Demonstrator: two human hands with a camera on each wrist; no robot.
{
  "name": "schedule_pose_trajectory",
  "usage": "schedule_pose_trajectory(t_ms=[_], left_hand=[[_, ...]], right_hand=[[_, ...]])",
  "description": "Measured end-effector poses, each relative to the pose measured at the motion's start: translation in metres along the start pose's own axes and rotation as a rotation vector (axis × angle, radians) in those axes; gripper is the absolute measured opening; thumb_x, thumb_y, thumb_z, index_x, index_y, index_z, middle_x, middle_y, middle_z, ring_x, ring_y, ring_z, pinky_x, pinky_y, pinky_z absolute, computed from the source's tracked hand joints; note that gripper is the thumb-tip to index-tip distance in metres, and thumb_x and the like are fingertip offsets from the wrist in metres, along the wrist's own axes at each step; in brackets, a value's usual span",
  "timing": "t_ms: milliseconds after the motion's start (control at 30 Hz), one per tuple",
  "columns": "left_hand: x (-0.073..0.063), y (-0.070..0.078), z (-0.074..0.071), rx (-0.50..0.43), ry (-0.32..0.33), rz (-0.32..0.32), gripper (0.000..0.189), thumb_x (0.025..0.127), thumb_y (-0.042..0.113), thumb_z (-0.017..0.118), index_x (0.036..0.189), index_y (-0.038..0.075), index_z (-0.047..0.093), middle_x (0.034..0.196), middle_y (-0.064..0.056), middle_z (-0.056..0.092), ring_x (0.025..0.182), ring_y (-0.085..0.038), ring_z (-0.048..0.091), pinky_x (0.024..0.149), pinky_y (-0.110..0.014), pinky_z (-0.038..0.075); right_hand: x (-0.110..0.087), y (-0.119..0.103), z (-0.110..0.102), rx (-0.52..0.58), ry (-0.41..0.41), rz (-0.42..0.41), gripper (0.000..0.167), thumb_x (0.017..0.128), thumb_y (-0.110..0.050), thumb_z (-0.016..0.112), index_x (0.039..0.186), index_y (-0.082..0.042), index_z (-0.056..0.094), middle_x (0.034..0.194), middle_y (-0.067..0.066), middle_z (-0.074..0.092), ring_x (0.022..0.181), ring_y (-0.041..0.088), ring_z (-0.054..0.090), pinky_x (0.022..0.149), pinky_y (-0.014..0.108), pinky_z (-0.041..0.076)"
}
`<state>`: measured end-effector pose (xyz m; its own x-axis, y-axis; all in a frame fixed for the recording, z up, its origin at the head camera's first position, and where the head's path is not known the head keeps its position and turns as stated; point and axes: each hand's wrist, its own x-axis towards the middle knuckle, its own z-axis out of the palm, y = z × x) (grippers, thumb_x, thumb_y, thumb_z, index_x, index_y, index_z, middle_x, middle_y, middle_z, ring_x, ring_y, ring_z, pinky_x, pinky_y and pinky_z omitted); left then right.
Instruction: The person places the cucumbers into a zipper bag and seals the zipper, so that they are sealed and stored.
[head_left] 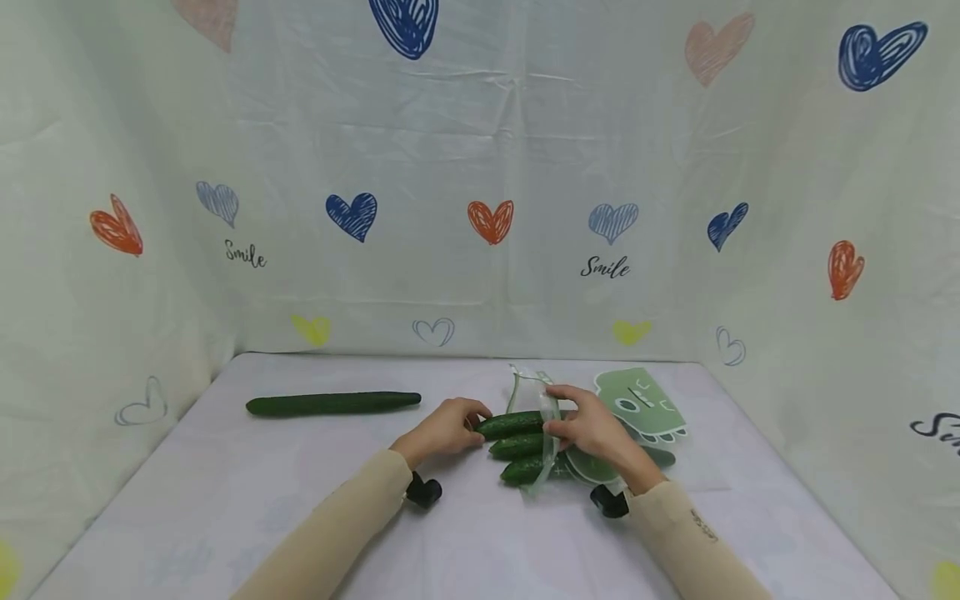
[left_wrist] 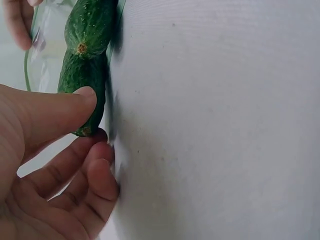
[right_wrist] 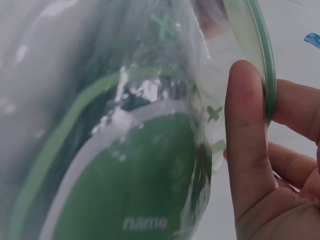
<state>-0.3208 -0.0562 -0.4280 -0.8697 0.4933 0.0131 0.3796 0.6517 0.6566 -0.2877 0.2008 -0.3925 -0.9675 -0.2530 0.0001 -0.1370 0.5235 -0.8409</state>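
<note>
Several small dark-green cucumbers (head_left: pixel 517 447) lie side by side, their near ends sticking out of the mouth of a clear zip bag (head_left: pixel 551 408). With thumb and fingers, my left hand (head_left: pixel 444 428) pinches the end of the rearmost cucumber (head_left: pixel 510 426). In the left wrist view, its thumb (left_wrist: pixel 75 112) presses on the cucumber's side. My right hand (head_left: pixel 596 429) pinches the bag's open edge, and the green zip strip (right_wrist: pixel 270 65) runs between its thumb and fingers in the right wrist view. Green print with the word "name" marks the bag.
A long cucumber (head_left: pixel 333 405) lies at the back left of the white-covered table (head_left: pixel 247 500). Flat at the back right is a green printed shape (head_left: pixel 641 404) with a drawn face. Behind the table hangs a white curtain (head_left: pixel 420 283) with hearts.
</note>
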Motion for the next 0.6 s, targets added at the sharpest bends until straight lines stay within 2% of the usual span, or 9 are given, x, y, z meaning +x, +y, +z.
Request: schedule_pose_trajectory(t_ms=[133,233,400,600], left_hand=[[-0.0009,0.0004,-0.0014,-0.039,0.006,0.002,0.037,0.081,0.006,0.074,0.117,0.010,0.066,0.092,-0.003,0.063,0.083,-0.014,0.056,0.075,-0.034,0.048],[-0.0005,-0.0010,-0.0022,-0.069,0.016,0.009,0.036,0.081,0.005,0.074,0.116,0.009,0.067,0.091,-0.002,0.064,0.082,-0.013,0.056,0.075,-0.032,0.048],[0.0030,-0.0038,-0.0025,-0.099,0.036,0.023,0.034,0.083,0.007,0.073,0.117,0.009,0.068,0.093,-0.001,0.064,0.083,-0.012,0.056,0.073,-0.029,0.048],[0.0082,0.0010,0.0000,-0.138,0.060,0.009,0.032,0.084,0.007,0.071,0.116,0.009,0.069,0.093,0.000,0.065,0.083,-0.011,0.057,0.074,-0.029,0.047]], right_hand=[[-0.0016,0.0046,-0.0039,-0.004,-0.014,-0.008,0.063,0.085,-0.010,0.071,0.142,-0.003,0.043,0.075,0.010,0.069,0.058,0.026,0.064,0.061,0.037,0.053],[-0.0019,0.0066,-0.0057,-0.004,-0.019,-0.012,0.063,0.086,-0.011,0.071,0.142,-0.004,0.042,0.068,0.009,0.066,0.058,0.027,0.064,0.060,0.037,0.054],[-0.0010,0.0077,-0.0054,-0.013,-0.020,-0.007,0.063,0.086,-0.012,0.071,0.142,-0.006,0.043,0.064,0.010,0.064,0.059,0.027,0.064,0.059,0.037,0.054],[-0.0007,0.0068,-0.0047,-0.009,-0.023,-0.026,0.062,0.086,-0.011,0.071,0.141,-0.004,0.043,0.076,0.009,0.069,0.058,0.025,0.064,0.060,0.036,0.054]])
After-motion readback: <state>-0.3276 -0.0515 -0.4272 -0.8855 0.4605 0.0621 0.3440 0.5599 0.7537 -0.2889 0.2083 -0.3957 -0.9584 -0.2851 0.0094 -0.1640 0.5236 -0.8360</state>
